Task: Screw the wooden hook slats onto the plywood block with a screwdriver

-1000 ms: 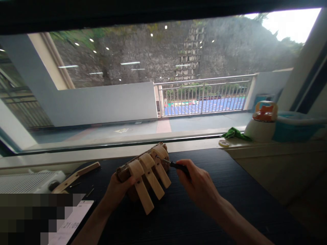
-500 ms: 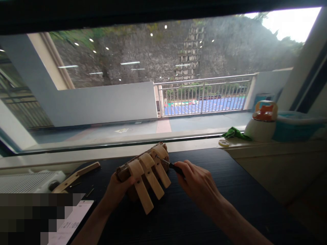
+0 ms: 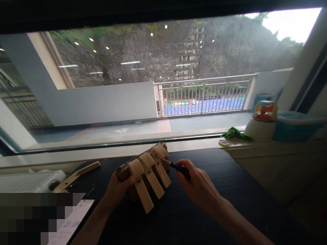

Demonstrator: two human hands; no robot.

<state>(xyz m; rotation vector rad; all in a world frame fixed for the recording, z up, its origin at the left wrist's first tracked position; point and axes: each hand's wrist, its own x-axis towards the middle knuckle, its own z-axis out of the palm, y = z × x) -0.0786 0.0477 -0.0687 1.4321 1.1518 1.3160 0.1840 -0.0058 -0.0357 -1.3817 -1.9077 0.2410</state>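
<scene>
A piece of log with bark (image 3: 124,173) rests tilted over the dark table, with three pale curved wooden pieces (image 3: 145,197) side by side along it. Each wooden piece has a dark hole or screw spot in it. My left hand (image 3: 119,186) grips the log's left end, its thumb lying by the leftmost wooden piece. In my right hand (image 3: 198,178) is a screwdriver with a black handle (image 3: 181,169). Its thin metal shaft points left, and the tip meets the rightmost wooden piece near its upper bend. Whether a screw sits under the tip is too small to tell.
On the table's (image 3: 230,190) left lie another jointed wooden piece (image 3: 79,173), small thin metal bits (image 3: 90,192) and a lit tablet or phone (image 3: 76,221). A white radiator (image 3: 33,180) stands behind. The sill holds a green cloth (image 3: 235,133), a white jug (image 3: 260,129) and a teal basin (image 3: 296,127).
My right hand has shifted slightly right along the screwdriver handle, so more of the handle shows. The tip, the log and my left hand stay nearly in place.
</scene>
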